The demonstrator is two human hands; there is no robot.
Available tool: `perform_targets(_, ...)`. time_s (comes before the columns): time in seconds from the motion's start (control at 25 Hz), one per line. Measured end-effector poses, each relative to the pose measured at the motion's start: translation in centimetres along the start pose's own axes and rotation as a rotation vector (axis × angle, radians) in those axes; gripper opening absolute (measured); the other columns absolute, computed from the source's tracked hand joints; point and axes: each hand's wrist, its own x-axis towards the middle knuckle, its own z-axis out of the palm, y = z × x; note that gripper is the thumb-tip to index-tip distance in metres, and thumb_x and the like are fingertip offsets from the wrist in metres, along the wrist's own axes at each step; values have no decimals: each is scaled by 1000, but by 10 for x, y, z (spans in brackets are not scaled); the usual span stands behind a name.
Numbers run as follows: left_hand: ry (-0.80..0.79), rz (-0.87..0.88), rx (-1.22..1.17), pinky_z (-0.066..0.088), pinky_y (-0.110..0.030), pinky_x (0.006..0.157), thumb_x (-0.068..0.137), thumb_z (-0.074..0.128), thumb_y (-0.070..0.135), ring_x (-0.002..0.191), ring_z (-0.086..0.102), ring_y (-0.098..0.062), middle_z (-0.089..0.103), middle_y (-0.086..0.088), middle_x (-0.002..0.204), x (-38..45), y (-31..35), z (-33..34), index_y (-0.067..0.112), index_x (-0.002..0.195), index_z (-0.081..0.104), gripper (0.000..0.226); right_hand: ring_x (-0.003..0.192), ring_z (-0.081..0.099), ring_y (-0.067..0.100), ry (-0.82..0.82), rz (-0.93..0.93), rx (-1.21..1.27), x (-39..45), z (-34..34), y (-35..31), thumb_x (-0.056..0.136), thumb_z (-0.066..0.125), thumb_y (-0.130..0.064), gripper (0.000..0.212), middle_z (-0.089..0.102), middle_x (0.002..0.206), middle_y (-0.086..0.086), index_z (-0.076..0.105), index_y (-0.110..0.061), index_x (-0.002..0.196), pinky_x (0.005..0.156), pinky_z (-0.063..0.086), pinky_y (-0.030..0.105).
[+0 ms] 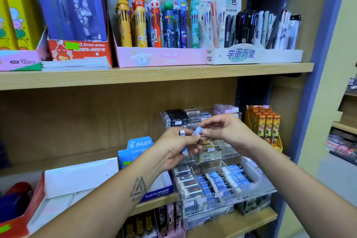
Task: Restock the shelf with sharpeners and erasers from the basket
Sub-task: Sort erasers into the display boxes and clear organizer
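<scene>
Both hands meet in front of the middle shelf. My left hand (pixel 176 147) grips a few small erasers, one white end (pixel 182 132) poking out on top and another (pixel 184 152) below the fingers. My right hand (pixel 222 128) pinches a blue-sleeved eraser (pixel 198 131) that the left fingers also touch. Below them a clear tiered acrylic display (pixel 257 192) holds rows of blue-and-white erasers (pixel 228 178) and black-and-white ones (pixel 188 183). The basket is out of view.
A blue Pilot eraser box (pixel 139 146) stands left of the display, next to a white open carton (pixel 81 177). Orange boxes (pixel 266 123) stand at the right. The upper shelf (pixel 154 75) carries pen displays. A dark upright post (pixel 251 91) borders the right side.
</scene>
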Motion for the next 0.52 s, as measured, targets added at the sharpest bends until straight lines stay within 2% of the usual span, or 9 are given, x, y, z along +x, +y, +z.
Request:
perform_targets(0.12, 38, 37, 14, 52, -22, 48, 88, 64, -10, 64, 62, -24, 63, -22, 76, -2, 1, 5, -2, 90, 64, 8, 80, 71, 22, -13, 45, 84, -16, -12, 3, 79, 76, 7, 20, 73, 90, 22, 71, 5, 98, 72, 55, 22)
perform_targets(0.2, 68, 89, 87, 51, -22, 48, 84, 67, -14, 63, 62, -25, 62, -19, 72, -3, 4, 11, -2, 90, 63, 13, 77, 70, 18, -50, 38, -59, -20, -14, -1, 77, 81, -3, 18, 74, 88, 19, 73, 0, 92, 73, 55, 24)
perform_targets(0.28, 84, 118, 117, 50, -22, 47, 84, 67, -14, 61, 62, -23, 61, -19, 73, -1, 10, 17, -3, 94, 63, 16, 73, 69, 13, -20, -5, -294, -11, -16, -6, 77, 83, -9, 14, 74, 82, 11, 73, -7, 86, 71, 54, 24)
perform_targets(0.36, 132, 134, 125, 46, -21, 43, 87, 64, -12, 56, 59, -19, 59, -18, 73, 7, 18, 19, -5, 104, 60, 18, 73, 67, 8, 166, -62, -534, 8, -23, -9, 78, 82, -13, 11, 73, 80, 0, 74, -15, 84, 69, 50, 22)
perform_targets(0.44, 208, 142, 162, 37, -22, 41, 90, 61, -6, 51, 50, -16, 57, -16, 72, 19, 29, 18, -6, 104, 59, 14, 78, 65, 8, 388, -76, -737, 32, -33, -6, 81, 80, -16, 10, 72, 86, -2, 75, -16, 90, 71, 50, 23)
perform_targets(0.52, 252, 124, 179, 32, -25, 47, 91, 56, 2, 52, 44, -16, 56, -15, 73, 32, 42, 15, -1, 92, 58, 4, 87, 67, 18, 419, -29, -861, 62, -40, 4, 83, 77, -13, 13, 73, 95, 4, 76, -13, 96, 80, 56, 32)
